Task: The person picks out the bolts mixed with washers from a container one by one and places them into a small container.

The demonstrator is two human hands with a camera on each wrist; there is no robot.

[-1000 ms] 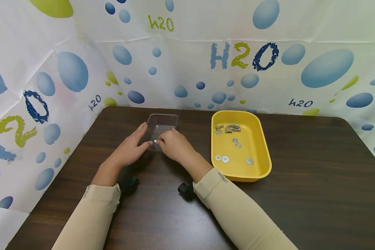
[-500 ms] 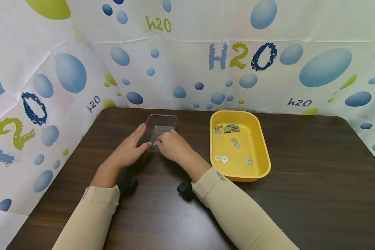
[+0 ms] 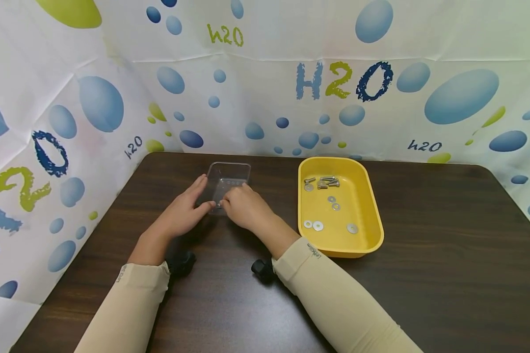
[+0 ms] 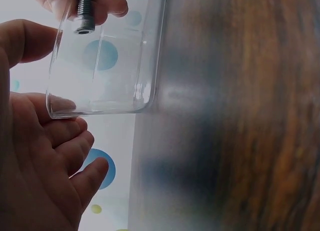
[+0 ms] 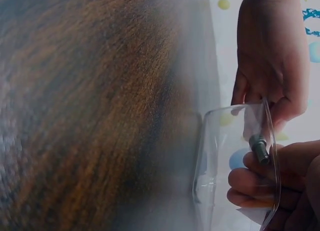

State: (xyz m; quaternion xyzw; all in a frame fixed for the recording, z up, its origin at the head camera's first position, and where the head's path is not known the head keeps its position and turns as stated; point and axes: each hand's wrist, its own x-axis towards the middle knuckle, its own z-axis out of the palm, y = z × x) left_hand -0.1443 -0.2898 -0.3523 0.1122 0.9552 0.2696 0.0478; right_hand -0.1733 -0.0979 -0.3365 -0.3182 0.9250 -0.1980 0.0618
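A clear plastic container [image 3: 223, 171] stands on the dark table, left of the yellow tray. My left hand [image 3: 181, 213] lies along its left side, fingers fairly straight against the outer wall and thumb near the front left of the rim. Over the container, my right hand [image 3: 247, 208] pinches a small metal socket-head bolt [image 4: 84, 20] between thumb and curled fingers. The bolt's head points toward the left hand, and its threaded end runs to the right fingertips, as the right wrist view also shows.
A yellow tray [image 3: 377, 223] to the right holds several bolts [image 3: 329, 181] at its far end and several flat washers [image 3: 318, 226] spread over its floor. A patterned sheet [image 3: 265, 88] hangs behind and left of the table [image 3: 446, 255].
The bolt's visible bright end sits slightly lower in the head view than a second ago, and the right fingers have shifted a little. The left hand and container have hardly moved.
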